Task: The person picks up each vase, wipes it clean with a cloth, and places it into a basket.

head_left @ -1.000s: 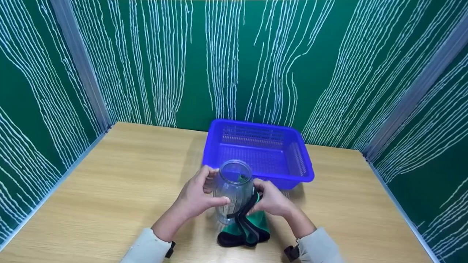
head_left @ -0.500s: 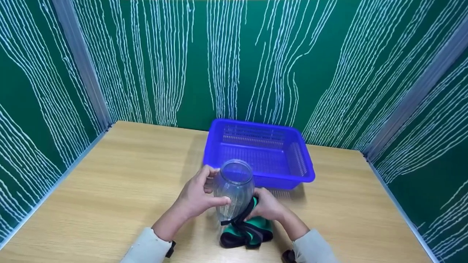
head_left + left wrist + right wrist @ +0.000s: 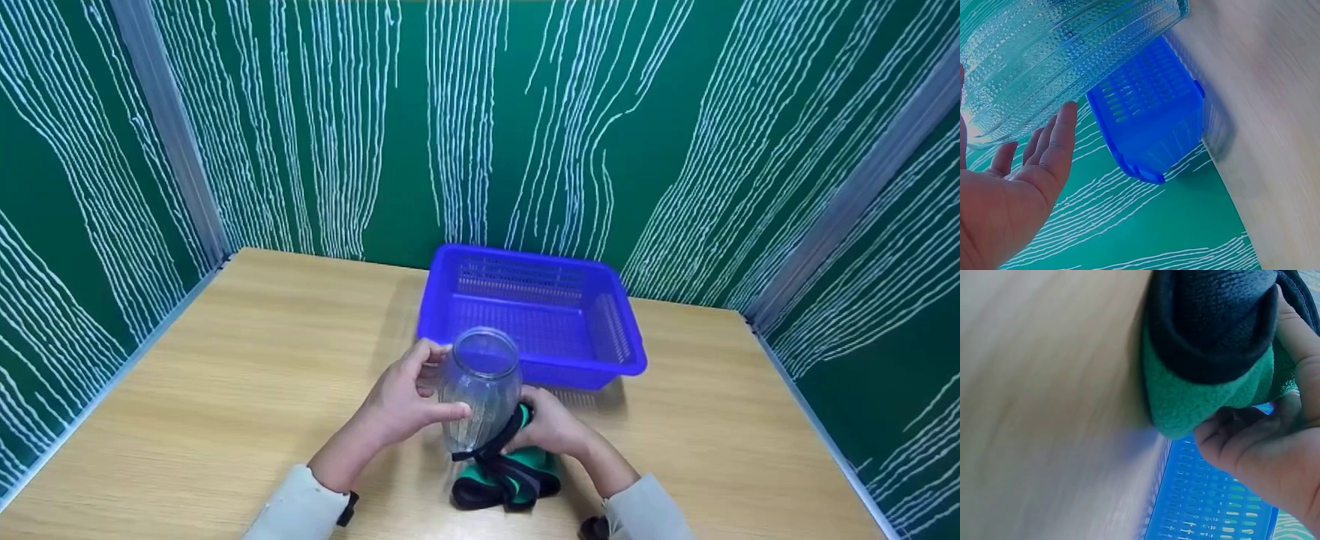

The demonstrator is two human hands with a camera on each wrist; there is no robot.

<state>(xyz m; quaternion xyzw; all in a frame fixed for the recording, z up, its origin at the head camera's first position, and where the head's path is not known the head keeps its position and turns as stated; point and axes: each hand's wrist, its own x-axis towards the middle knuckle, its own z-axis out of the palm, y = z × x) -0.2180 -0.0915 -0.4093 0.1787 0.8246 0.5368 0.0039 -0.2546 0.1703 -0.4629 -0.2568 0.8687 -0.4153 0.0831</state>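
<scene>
A clear glass jar (image 3: 484,397), ribbed and finely bumpy in the left wrist view, stands near the table's middle with its open mouth up. My left hand (image 3: 401,397) grips its left side, thumb across the front and fingers round the back. On the jar's lower right, my right hand (image 3: 555,424) holds a green cloth with black edging (image 3: 506,480) between thumb and fingers. Part of the cloth presses against the glass while the rest bunches below on the tabletop. In the right wrist view the cloth (image 3: 1213,377) shows a green face and a dark fold.
Just behind the jar sits a blue plastic basket (image 3: 630,345) with slotted walls, partly overlapped by the jar in the head view. Green panels with white wavy lines (image 3: 517,127) enclose the wooden table (image 3: 300,330) at the back and sides.
My right hand has slid slightly down the jar with the cloth, which shifted a little right. Green seen through the jar's mouth earlier is gone. My left hand keeps its hold.
</scene>
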